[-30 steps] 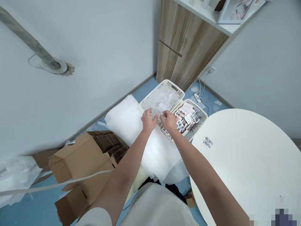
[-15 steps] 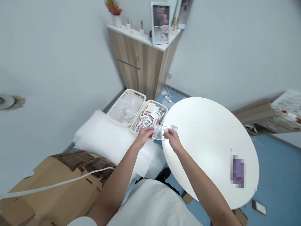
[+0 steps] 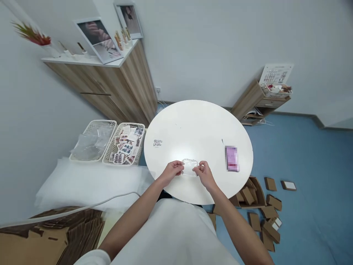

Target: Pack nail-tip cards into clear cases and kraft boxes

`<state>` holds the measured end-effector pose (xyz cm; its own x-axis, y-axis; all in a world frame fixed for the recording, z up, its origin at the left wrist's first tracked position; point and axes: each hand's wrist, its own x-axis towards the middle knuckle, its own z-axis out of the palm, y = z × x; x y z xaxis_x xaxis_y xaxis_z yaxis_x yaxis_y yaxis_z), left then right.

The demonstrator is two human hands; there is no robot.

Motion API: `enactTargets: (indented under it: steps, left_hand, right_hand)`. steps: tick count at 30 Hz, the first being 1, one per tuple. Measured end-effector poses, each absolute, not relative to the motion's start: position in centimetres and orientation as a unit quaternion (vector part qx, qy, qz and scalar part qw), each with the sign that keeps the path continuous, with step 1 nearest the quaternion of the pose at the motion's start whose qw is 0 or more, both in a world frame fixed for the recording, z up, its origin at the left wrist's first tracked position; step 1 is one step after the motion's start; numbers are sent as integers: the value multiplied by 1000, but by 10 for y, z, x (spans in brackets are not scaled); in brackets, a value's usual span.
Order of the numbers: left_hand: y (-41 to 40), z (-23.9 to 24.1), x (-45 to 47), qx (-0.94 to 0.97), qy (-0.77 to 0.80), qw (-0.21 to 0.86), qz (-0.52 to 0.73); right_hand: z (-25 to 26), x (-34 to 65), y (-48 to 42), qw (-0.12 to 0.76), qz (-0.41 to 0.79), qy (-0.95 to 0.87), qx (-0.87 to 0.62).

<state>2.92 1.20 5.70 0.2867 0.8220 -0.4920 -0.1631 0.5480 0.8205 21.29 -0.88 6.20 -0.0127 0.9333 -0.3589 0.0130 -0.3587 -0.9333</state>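
Observation:
A clear plastic case (image 3: 189, 168) is held between both my hands above the near part of the round white table (image 3: 198, 125). My left hand (image 3: 173, 171) pinches its left edge. At the opposite edge, my right hand (image 3: 204, 174) has its fingers closed on the case. Whatever may lie inside the case is too faint to make out. A small sheet of patterned nail pieces (image 3: 157, 143) lies on the table to the left. Further right rests a blurred-out purple item (image 3: 232, 158).
Left of the table stand a white basket of nail cards (image 3: 124, 147) and a basket of clear bags (image 3: 95, 141). White foam wrap (image 3: 91, 184) lies before them. A wooden cabinet (image 3: 110, 81) fills the corner. Cardboard boxes (image 3: 268, 228) litter the floor at right.
My view has turned right, away from the baskets. Both hands have carried the clear case from beside the basket and table edge to over the table.

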Motion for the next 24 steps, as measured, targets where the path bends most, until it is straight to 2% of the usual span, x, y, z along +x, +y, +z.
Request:
enactTargets:
  steps: [5,9,11,15,24]
  left_hand:
    - [11,55,65,341,495,732,320]
    - [10,53,72,338,495,739,307]
    - [10,50,70,336,492,747,297]
    - [11,45,61,340,483,757,279]
    - [16,45,35,364,416,789,269]
  right_hand:
    - [51,253,-19,379,540,-471,-586]
    - [54,274,-27,357,443,-572,-591]
    - [58,277,-28,323,398,-642,-569]
    - [62,268,-23,254,383,-726,-511]
    - [55,237,-21,282,311,-708,-567]
